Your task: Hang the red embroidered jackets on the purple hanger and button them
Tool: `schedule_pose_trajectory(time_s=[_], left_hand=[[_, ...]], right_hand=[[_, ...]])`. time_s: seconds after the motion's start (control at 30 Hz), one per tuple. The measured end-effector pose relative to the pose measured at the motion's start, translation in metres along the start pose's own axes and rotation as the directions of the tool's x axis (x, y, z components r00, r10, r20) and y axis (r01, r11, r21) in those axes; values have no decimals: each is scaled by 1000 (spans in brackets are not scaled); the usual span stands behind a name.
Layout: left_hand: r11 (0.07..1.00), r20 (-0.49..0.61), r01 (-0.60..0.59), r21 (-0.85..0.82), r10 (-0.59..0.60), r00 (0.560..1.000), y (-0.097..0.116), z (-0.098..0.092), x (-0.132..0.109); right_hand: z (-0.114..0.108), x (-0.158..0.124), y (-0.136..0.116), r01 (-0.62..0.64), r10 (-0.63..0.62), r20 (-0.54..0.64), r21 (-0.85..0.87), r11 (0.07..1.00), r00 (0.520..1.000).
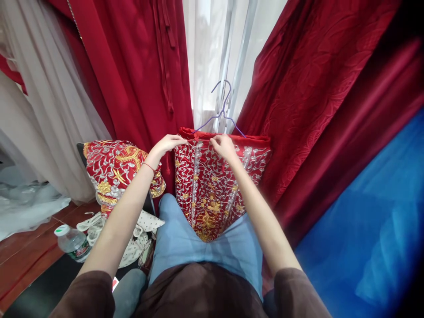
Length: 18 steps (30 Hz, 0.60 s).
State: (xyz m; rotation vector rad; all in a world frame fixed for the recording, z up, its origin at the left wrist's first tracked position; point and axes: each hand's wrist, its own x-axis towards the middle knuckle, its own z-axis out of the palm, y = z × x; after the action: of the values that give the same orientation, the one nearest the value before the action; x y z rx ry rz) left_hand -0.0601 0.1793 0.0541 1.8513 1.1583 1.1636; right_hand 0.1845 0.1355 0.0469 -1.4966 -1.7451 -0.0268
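A red embroidered skirt (212, 185) with silver and gold stitching hangs in front of me, its lower part between my knees. My left hand (170, 142) pinches the top edge near its left corner. Closer to the middle of that edge, my right hand (224, 145) has its fingertips closed on the cloth. A purple wire hanger (222, 112) rises from behind the red waistband, its hook upward; the hanger's lower part is hidden by the fabric.
To the left, another red embroidered garment (115, 165) lies over a dark support. Below it are a spotted cloth bag (134, 247) and a water bottle (73, 242). Red gowns (139, 66) hang on both sides, with pale tulle (49, 97) at far left and blue fabric (367, 221) at right.
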Motion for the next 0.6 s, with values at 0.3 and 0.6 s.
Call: schedule_pose_trajectory(time_s=[0.3, 0.6], left_hand=[[953, -279, -53, 297, 140, 950, -33, 7, 14], [966, -12, -207, -155, 207, 978, 4, 51, 12]], right_hand=[[-22, -5, 1, -139, 115, -197, -108, 984, 974], [41, 1, -27, -284, 106, 348, 512, 811, 931]])
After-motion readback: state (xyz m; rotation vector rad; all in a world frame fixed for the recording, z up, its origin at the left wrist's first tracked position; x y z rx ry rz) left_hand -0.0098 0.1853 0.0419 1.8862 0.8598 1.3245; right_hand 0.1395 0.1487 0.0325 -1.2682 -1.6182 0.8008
